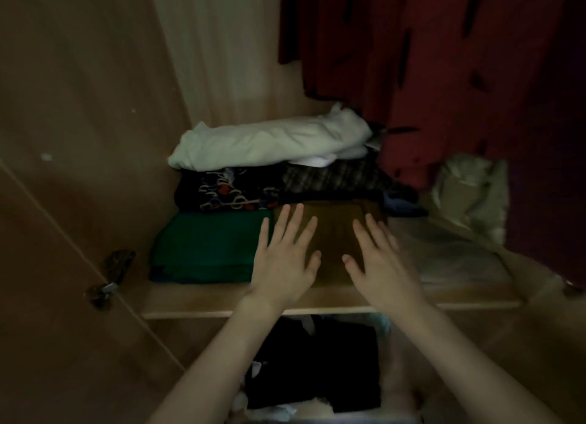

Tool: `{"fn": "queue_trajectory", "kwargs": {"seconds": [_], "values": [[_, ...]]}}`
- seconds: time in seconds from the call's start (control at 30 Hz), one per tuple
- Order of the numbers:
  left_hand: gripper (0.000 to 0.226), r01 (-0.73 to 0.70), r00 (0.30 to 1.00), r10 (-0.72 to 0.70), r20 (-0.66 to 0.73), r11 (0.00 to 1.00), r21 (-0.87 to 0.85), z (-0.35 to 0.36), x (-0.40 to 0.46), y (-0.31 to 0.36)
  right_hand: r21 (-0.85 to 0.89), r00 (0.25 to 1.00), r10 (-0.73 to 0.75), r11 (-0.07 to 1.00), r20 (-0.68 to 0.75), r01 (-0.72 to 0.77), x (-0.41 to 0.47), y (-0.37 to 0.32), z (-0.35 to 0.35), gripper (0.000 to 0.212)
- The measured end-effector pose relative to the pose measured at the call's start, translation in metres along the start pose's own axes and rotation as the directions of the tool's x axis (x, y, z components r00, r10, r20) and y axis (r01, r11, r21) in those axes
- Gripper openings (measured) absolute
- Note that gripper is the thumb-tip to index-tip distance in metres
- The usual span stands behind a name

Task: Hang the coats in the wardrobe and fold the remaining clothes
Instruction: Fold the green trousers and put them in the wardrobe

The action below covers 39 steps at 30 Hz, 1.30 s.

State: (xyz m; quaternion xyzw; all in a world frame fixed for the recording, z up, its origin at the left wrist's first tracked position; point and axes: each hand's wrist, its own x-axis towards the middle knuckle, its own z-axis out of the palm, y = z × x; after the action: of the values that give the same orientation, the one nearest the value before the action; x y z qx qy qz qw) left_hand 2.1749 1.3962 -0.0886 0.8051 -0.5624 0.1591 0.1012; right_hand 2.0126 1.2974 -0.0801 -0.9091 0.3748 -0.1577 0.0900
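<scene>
Both hands reach into the dim wooden wardrobe (79,113), palms down over a folded brown garment (336,233) that lies on the pale wooden shelf (196,300). The left hand (282,258) has its fingers straight and spread, lying flat on the left part of the brown cloth, its outer fingers at the edge of a folded dark green garment (203,246) just beside it. The right hand (377,258) is also flat with fingers straight and slightly apart, over the right part of the brown piece; motion blur hides whether it presses down. Behind these lie a folded dark patterned garment (228,192) and a dark checked one (329,176), with a rumpled white cloth (269,141) on top. A dark red hanging coat (444,75) fills the upper right, a pale hanging fabric (215,43) the upper middle. Below the shelf sits black clothing (314,363).
</scene>
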Motion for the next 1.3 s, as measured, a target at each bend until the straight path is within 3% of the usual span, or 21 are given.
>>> {"fn": "queue_trajectory", "kwargs": {"seconds": [0.27,0.5,0.67,0.83,1.07,1.3], "values": [[0.062,-0.164,0.986,0.162,-0.040,0.984,-0.061,-0.012,-0.045,0.107,-0.009,0.989,0.138,0.990,-0.044,-0.138,-0.109,0.069,-0.023,0.068],[0.063,-0.267,0.964,0.266,-0.024,0.955,-0.129,-0.036,-0.086,0.164,0.017,0.971,0.216,0.976,-0.106,-0.215,-0.191,0.081,-0.053,0.066],[0.064,-0.401,0.916,0.399,-0.050,0.897,-0.184,-0.053,-0.113,0.200,-0.046,0.927,0.336,0.936,-0.167,-0.348,-0.256,0.079,-0.078,0.067],[0.062,-0.561,0.817,0.573,-0.060,0.766,-0.313,-0.067,-0.151,0.232,-0.088,0.848,0.485,0.855,-0.213,-0.511,-0.333,0.064,-0.092,0.067],[0.064,-0.733,0.616,0.785,-0.068,0.539,-0.416,-0.074,-0.241,0.261,-0.103,0.666,0.691,0.668,-0.281,-0.737,-0.449,0.010,-0.078,0.063],[0.068,-0.834,0.338,0.932,-0.130,0.233,-0.501,-0.104,-0.346,0.308,-0.058,0.418,0.843,0.425,-0.339,-0.903,-0.582,-0.039,-0.079,0.065]]}}
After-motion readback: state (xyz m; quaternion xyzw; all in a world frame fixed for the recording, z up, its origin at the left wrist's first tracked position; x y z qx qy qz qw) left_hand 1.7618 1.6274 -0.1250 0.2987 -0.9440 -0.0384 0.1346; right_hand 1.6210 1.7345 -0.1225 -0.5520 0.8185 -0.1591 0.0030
